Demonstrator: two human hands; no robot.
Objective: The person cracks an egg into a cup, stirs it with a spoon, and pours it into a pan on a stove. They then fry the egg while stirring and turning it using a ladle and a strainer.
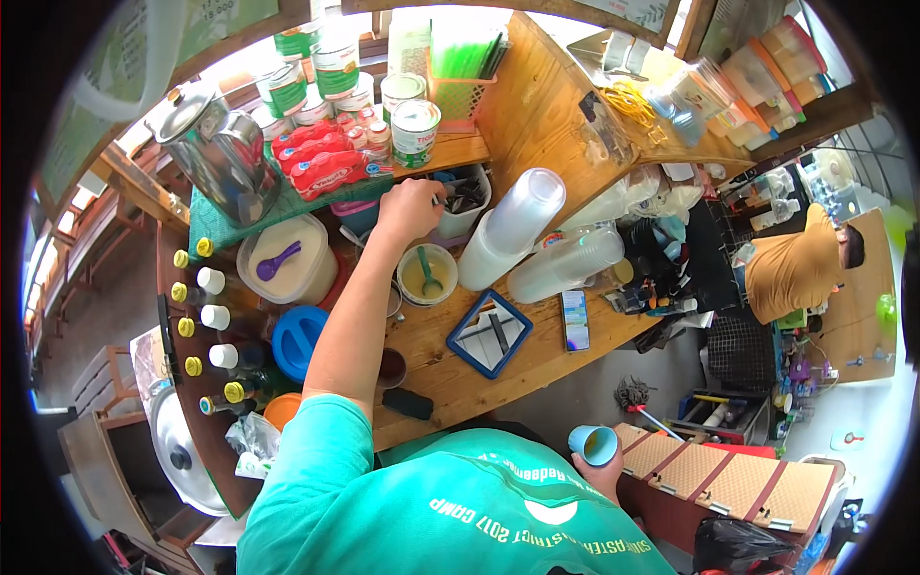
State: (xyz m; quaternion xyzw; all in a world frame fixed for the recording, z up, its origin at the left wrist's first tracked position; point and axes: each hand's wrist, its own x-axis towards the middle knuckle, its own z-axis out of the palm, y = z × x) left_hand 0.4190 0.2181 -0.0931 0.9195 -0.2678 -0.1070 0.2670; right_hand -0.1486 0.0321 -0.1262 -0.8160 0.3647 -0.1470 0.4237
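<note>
My left hand [411, 208] reaches over the counter, fingers curled at the rim of a white plastic container [460, 224] full of dark utensils [468, 195]. Whether the fingers grip one is hard to see. Down at the right, beside my body, my right hand [604, 476] holds a light blue cup [596, 445], tilted so that a little yellowish-brown content shows inside. Below the left hand stands a white tub [407, 291] of pale yellowish liquid, a green spoon [429, 277] in it. Left of my forearm, a purple scoop [277, 261] rests in a tub of white powder [305, 248].
Stacked plastic cups [496, 248], a blue-framed mirror [471, 357] and a phone [575, 320] occupy the wooden counter [460, 402]. Tins [415, 133] and red-wrapped bottle packs [323, 169] line the shelf. Capped bottles [215, 316] stand left. Another person [794, 266] is at far right.
</note>
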